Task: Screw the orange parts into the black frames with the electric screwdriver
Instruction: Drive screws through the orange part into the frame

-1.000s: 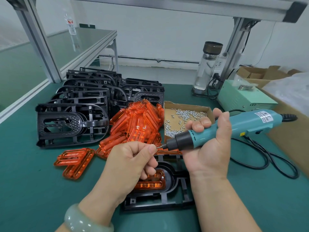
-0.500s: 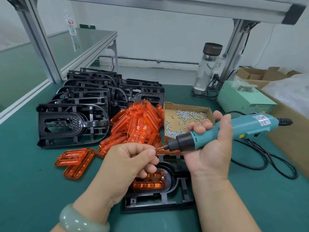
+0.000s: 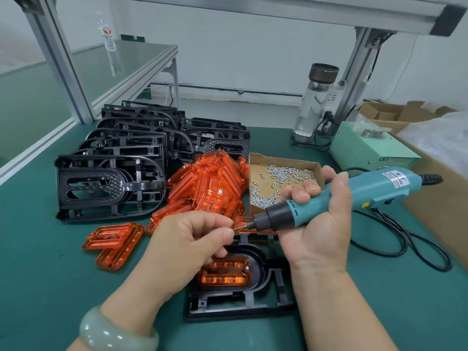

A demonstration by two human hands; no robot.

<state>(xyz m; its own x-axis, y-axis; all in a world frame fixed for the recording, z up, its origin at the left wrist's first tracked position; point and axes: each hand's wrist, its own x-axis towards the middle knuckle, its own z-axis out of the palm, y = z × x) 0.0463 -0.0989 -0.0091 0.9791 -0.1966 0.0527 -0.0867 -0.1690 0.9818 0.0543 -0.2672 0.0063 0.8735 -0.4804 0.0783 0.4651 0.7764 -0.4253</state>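
Head view, lower centre: one orange part (image 3: 224, 273) sits in the black frame (image 3: 243, 307), with one seated screw (image 3: 247, 268) showing at its right end. My right hand (image 3: 321, 224) grips the electric screwdriver (image 3: 354, 196). My left hand (image 3: 187, 239) pinches a loose screw (image 3: 235, 228) at the bit tip. I judge the task early: the frame stack (image 3: 109, 183) and orange pile (image 3: 212, 183), centre left, remain unassembled.

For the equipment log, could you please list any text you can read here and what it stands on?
"LED": on the front of the green box.
White label on the screwdriver: print too blurred to read.
Red label on the far bottle: too small to read.
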